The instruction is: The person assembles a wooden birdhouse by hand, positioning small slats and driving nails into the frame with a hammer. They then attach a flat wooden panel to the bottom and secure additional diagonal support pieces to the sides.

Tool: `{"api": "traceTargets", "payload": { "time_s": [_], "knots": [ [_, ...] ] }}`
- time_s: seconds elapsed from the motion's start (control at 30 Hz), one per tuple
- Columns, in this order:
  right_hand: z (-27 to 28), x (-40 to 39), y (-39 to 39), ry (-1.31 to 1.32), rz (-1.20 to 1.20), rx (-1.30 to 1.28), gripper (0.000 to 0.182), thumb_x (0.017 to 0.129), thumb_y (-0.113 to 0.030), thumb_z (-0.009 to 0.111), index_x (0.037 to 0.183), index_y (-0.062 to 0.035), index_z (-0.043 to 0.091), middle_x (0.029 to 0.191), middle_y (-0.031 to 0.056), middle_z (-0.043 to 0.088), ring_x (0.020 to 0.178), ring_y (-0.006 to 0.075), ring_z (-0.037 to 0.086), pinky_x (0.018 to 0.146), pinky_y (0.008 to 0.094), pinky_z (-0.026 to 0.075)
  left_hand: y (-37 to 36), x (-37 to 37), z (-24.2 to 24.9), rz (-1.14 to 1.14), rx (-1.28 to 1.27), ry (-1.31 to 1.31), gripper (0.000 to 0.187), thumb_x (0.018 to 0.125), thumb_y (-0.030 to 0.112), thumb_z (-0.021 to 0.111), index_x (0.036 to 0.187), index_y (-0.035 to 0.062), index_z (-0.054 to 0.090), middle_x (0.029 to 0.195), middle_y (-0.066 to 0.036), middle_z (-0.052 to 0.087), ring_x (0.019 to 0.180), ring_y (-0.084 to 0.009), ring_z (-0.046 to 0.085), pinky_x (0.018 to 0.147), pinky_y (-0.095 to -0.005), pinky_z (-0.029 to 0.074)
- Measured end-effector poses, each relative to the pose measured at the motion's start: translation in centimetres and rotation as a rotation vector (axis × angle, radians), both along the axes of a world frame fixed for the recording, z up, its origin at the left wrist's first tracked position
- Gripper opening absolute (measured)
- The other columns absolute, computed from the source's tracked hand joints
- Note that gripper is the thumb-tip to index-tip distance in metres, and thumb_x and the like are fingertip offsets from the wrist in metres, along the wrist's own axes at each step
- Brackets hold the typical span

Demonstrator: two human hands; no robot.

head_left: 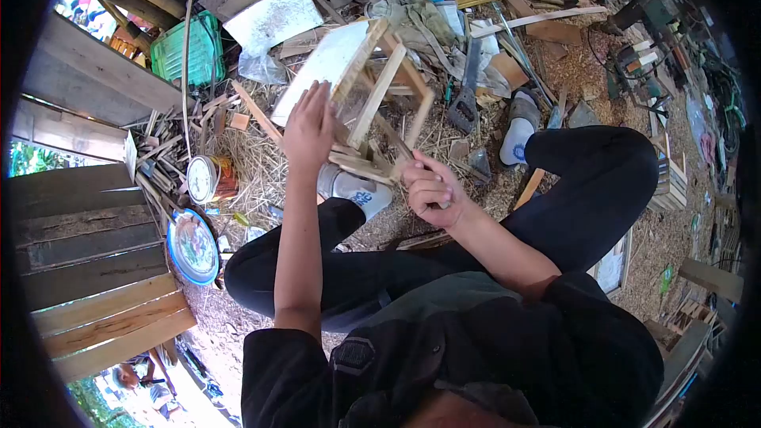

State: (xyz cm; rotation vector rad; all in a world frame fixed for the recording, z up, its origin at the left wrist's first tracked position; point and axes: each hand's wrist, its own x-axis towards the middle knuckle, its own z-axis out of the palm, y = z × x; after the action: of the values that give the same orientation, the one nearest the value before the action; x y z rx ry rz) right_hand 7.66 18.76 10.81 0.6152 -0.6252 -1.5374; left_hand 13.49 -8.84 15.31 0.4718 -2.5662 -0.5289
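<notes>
Between my feet stands a small wooden frame [379,95] of pale battens, with a white panel [325,63] on its far left side. My left hand [309,128] lies against the panel's near end, its fingers stretched out and close together; the thumb is hidden. Closed around a thin brown wooden stick [394,138], perhaps a tool handle, is my right hand [434,190], just in front of the frame. The stick's far end is blurred against the battens, so its kind does not show.
A handsaw [466,99] lies right of the frame. To the left are a tin can [203,180], a blue-rimmed basin [171,247] and a green crate [189,49]. Wood scraps and straw cover the ground. Machinery [654,12] stands at right; another person [158,376] is outside, lower left.
</notes>
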Motion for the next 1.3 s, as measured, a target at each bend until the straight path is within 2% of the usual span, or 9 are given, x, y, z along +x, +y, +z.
{"api": "traceTargets", "payload": {
  "time_s": [0.13, 0.3, 0.4, 0.5, 0.73, 0.9, 1.0, 1.13, 1.3],
  "knots": [
    [1.2, -0.7, 0.4, 0.084, 0.005, 0.069, 0.032, 0.115, -0.031, 0.05, 0.093, -0.0082, 0.046, 0.063, -0.0043, 0.042, 0.04, 0.0073, 0.04, 0.035, 0.0232, 0.037, -1.8, 0.1, -3.0, 0.121, 0.321, -0.219, 0.043, 0.11, 0.033, 0.052, 0.146, 0.0133, 0.064, 0.114, -0.03, 0.072, 0.108, -0.048, 0.07, 0.092, -0.0513, 0.056],
    [-1.1, -1.2, 1.8, 0.105, -0.017, 0.295, 0.031, 0.115, -0.033, 0.05, 0.096, -0.0078, 0.049, 0.065, -0.0044, 0.043, 0.041, 0.0066, 0.041, 0.038, 0.0242, 0.037, 0.8, 1.0, -12.9, -0.095, 0.441, -0.48, 0.041, 0.109, 0.034, 0.053, 0.131, 0.0027, 0.068, 0.109, -0.028, 0.073, 0.107, -0.0448, 0.071, 0.095, -0.0493, 0.053],
    [-2.3, -1.1, 2.6, 0.13, -0.058, 0.3, 0.031, 0.114, -0.033, 0.05, 0.096, -0.0073, 0.051, 0.067, -0.0042, 0.042, 0.042, 0.0067, 0.04, 0.041, 0.0249, 0.035, 3.2, 0.5, -14.4, -0.186, 0.468, -0.575, 0.041, 0.11, 0.037, 0.051, 0.122, 0.0009, 0.068, 0.105, -0.028, 0.073, 0.106, -0.0458, 0.07, 0.095, -0.0499, 0.052],
    [-2.5, -2.1, 3.3, 0.145, -0.051, 0.332, 0.032, 0.115, -0.032, 0.05, 0.095, -0.0078, 0.052, 0.068, -0.0044, 0.041, 0.043, 0.0062, 0.039, 0.043, 0.0256, 0.034, 4.3, 0.1, -14.7, -0.103, 0.655, -0.505, 0.053, 0.11, 0.05, 0.05, 0.118, -0.0016, 0.063, 0.109, -0.032, 0.07, 0.107, -0.0528, 0.066, 0.094, -0.0566, 0.051],
    [-2.7, -2.7, 3.9, 0.194, 0.061, 0.36, 0.036, 0.115, -0.038, 0.049, 0.095, -0.0089, 0.053, 0.067, -0.0049, 0.043, 0.04, 0.005, 0.036, 0.037, 0.0229, 0.031, 5.1, -4.1, -16.3, 0.155, 0.597, -0.354, 0.059, 0.112, 0.051, 0.042, 0.143, 0.0006, 0.049, 0.126, -0.036, 0.066, 0.121, -0.0544, 0.062, 0.103, -0.0567, 0.047],
    [-2.1, -4.6, 5.3, 0.237, 0.128, 0.392, 0.036, 0.115, -0.039, 0.047, 0.098, -0.0085, 0.053, 0.068, -0.0038, 0.043, 0.04, 0.0049, 0.036, 0.036, 0.023, 0.03, 6.9, -8.2, -17.6, 0.372, 0.758, -0.246, 0.062, 0.111, 0.053, 0.04, 0.139, -0.0012, 0.051, 0.129, -0.038, 0.064, 0.123, -0.0562, 0.06, 0.105, -0.0582, 0.045],
    [-1.1, -6.9, 6.6, 0.591, 0.269, 0.641, 0.022, 0.115, -0.031, 0.042, 0.113, -0.0101, 0.05, 0.074, -0.0013, 0.046, 0.042, 0.005, 0.034, 0.037, 0.0223, 0.03, 8.5, -9.5, -17.7, 0.542, 0.65, -0.262, 0.062, 0.109, 0.057, 0.046, 0.124, -0.0026, 0.057, 0.103, -0.035, 0.072, 0.102, -0.0558, 0.069, 0.09, -0.0607, 0.053],
    [-1.8, -10.6, 7.4, 0.652, 0.344, 0.745, 0.024, 0.115, -0.03, 0.045, 0.121, -0.0079, 0.052, 0.091, 0.0017, 0.054, 0.048, 0.0049, 0.042, 0.041, 0.0223, 0.037, 8.5, -9.4, -17.7, 0.551, 0.534, -0.247, 0.065, 0.103, 0.061, 0.056, 0.12, -0.0023, 0.059, 0.099, -0.033, 0.074, 0.098, -0.0533, 0.071, 0.086, -0.0596, 0.054],
    [-3.4, -13.9, 4.6, 0.723, 0.328, 0.9, 0.025, 0.115, -0.027, 0.051, 0.128, -0.0064, 0.055, 0.089, 0.0004, 0.056, 0.058, 0.0044, 0.047, 0.049, 0.02, 0.04, 7.9, -9.5, -18.0, 0.535, 0.545, -0.27, 0.066, 0.106, 0.059, 0.05, 0.126, -0.0029, 0.06, 0.099, -0.032, 0.074, 0.097, -0.0535, 0.071, 0.086, -0.0602, 0.054]
  ]
}}
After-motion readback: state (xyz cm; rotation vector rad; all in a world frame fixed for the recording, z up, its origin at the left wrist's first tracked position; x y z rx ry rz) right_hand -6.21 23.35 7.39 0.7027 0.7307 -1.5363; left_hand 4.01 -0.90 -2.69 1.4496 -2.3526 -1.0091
